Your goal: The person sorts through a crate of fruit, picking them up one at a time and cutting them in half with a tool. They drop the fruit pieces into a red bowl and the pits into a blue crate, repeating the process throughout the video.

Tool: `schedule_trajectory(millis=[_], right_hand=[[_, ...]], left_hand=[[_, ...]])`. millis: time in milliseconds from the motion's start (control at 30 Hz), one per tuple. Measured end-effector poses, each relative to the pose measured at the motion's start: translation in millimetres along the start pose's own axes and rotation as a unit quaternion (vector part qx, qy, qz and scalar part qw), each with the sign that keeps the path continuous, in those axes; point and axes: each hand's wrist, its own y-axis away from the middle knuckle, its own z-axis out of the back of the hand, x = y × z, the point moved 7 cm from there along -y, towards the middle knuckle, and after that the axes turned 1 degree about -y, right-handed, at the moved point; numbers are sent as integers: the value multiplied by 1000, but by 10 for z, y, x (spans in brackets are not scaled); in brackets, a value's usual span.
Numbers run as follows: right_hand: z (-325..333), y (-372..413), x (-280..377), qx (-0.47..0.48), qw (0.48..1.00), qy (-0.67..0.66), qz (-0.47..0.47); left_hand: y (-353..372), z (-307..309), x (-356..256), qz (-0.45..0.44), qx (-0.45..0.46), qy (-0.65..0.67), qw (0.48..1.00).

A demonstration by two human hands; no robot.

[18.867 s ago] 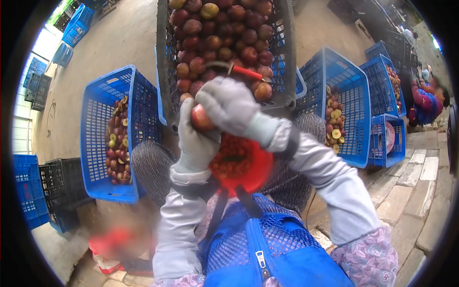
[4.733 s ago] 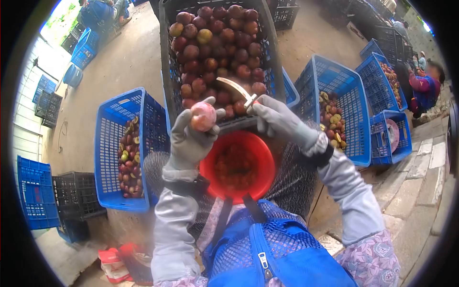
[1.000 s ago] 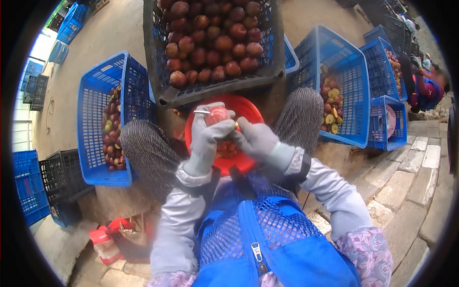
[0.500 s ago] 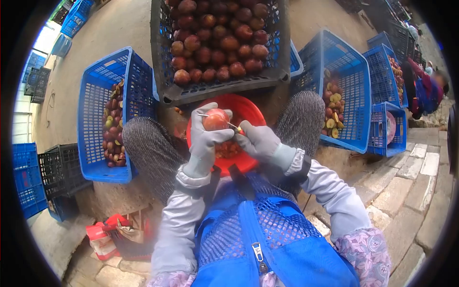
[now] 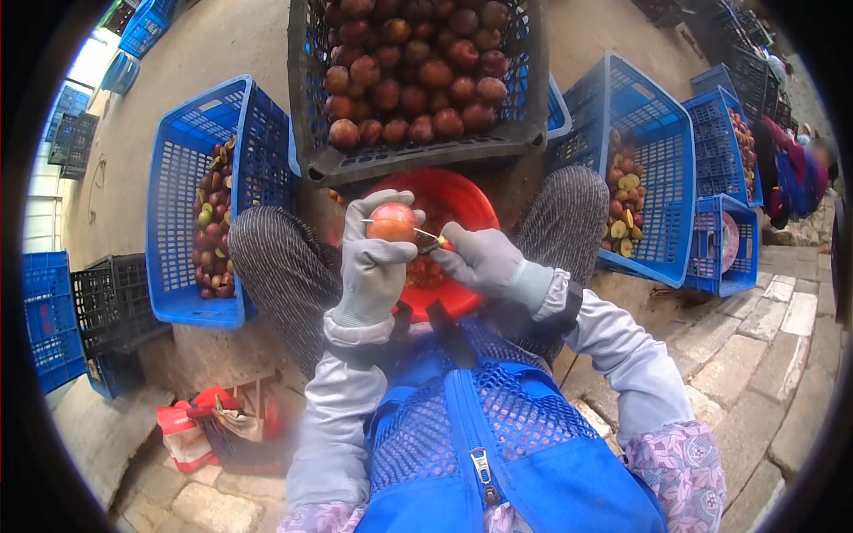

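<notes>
In my left hand point(image 5: 374, 266), gloved in grey, a reddish plum point(image 5: 391, 223) is held between curled fingers and thumb. My right hand point(image 5: 482, 263), in a matching glove, grips the red and yellow handle of a small thin-bladed knife point(image 5: 426, 234). Its metal runs into the plum from the right, and a thin tip sticks out on the left side. Both hands are over a red basin point(image 5: 471, 202) with reddish bits in the bottom, partly hidden by my gloves.
A black crate point(image 5: 426, 158) heaped with whole plums stands ahead. Blue crates with cut fruit stand at left point(image 5: 197, 313) and right point(image 5: 653, 268). A red and white bag point(image 5: 187, 437) lies at lower left. Another person point(image 5: 793, 178) is at far right.
My left hand has turned the plum slightly, and a line now shows across its skin. The knife stays through the fruit. The whole view has shifted a little.
</notes>
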Motion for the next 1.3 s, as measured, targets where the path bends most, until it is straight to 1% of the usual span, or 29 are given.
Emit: schedule_trajectory(millis=[33,100,167,200,300,333,433,467,567,600,633,667,700,733,800,833,867,900,967,1000,1033,1067,1100,1133,1167,1200,1233,1267,1300], right_hand=[[-5,4,24,4,1000,-2,5],[-1,-10,31,30,999,25,-11],[50,-58,38,39,997,55,-23],[62,-63,48,43,996,69,-28],[167,-49,112,75,989,120,-48],[223,-21,120,89,985,139,-57],[422,60,146,92,982,150,-64],[497,79,150,94,980,159,-78],[762,237,-80,140,969,140,-151],[921,181,-134,88,979,118,-138],[1081,49,-188,33,987,94,-124],[1270,-153,-120,-17,986,124,-110],[1402,-367,-109,-38,984,147,-93],[1484,-589,-188,-59,979,179,-79],[1580,-1049,-438,-68,949,291,-102],[1587,-1220,-455,-64,932,331,-135],[1564,-1348,-312,-120,921,367,-57],[1500,-1425,-164,-172,901,399,20],[1244,-1529,95,-144,962,233,5],[1009,-1534,217,-163,965,188,81],[778,-1510,341,-182,960,143,157],[649,-1482,388,-211,971,70,90],[537,-1434,402,-238,971,-4,22],[486,-1409,411,-266,964,0,0],[442,-1372,380,-294,956,4,-24],[431,-1316,382,-341,940,14,-15],[411,-1294,363,-341,939,33,-37],[383,-1278,344,-339,939,32,-56],[344,-1270,321,-335,939,30,-75]], left_hand=[[21,-21,-69,-35,22,-76,996],[-11,66,-86,-40,-17,-128,991],[-46,115,-49,14,-67,-124,990],[-49,125,-39,34,-93,-100,990],[-77,203,59,38,-117,-141,982],[-76,157,2,23,-124,-168,978],[-172,22,-31,-28,-69,-252,965],[-217,19,-24,-88,-37,-292,952],[-358,441,-267,-80,-129,-247,957],[-394,434,-381,-88,-105,-307,942],[-410,423,-362,-62,-90,-244,964],[-451,373,-342,-42,-71,-180,980],[-500,323,-316,-22,-49,-113,992],[-521,278,-297,-21,-12,-29,999],[-577,206,-271,58,-14,101,993],[-600,171,-268,95,-16,164,982],[-631,158,-277,103,-8,168,980],[-652,187,-261,104,-21,165,981],[-707,228,-156,108,-44,161,980],[-744,239,-86,86,-67,148,983],[-791,210,-69,46,-94,157,982],[-822,171,-57,7,-121,166,979],[-834,172,-57,-31,-147,174,973],[-856,216,15,-12,-157,190,969],[-878,324,67,-40,-153,57,986],[-900,446,169,-70,-144,-76,984],[-911,393,130,-100,-133,-207,964],[-908,310,71,-141,-112,-345,921],[-891,216,5,-188,-104,-472,855]])
